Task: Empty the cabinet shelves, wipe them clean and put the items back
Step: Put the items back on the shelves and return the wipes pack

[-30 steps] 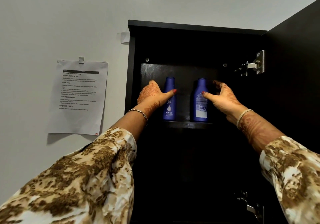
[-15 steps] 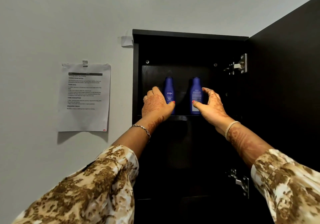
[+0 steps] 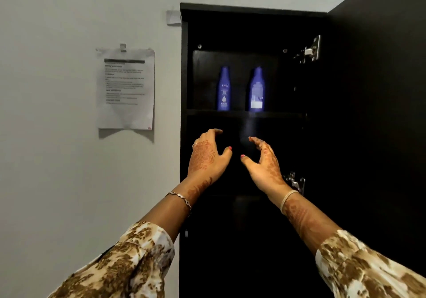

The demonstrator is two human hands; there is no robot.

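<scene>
Both grips are hanging empty in front of the cabinet (image 3: 230, 12), just below the top shelf (image 3: 281, 114). The left grip (image 3: 207, 157) is showing fingers loosely curved and spread. The right grip (image 3: 262, 161) is doing likewise, thumb apart from fingers, and neither is touching anything. 2 blue lotion bottles are standing upright on that shelf. The left bottle (image 3: 224, 90) is showing its front label, the right bottle (image 3: 257, 90) its back label. They're standing near each other but apart, seemingly close to the front edge.

Risks, imo: the bottles are tall and narrow, so a reach coming up from below could be knocking 1 over or off the lip. The interior is looking v. dark, making the gap harder to judge. The open door (image 3: 380, 90) is crowding the right arm, and the lower hinge (image 3: 295, 182) could be snagging a sleeve or bangle.

The shelf is looking dark, smooth and glossy. A plain pale wall (image 3: 69, 182) is carrying a printed sheet (image 3: 125, 88) taped left of the cabinet; the lower shelves are too dark to tell what's in them
</scene>
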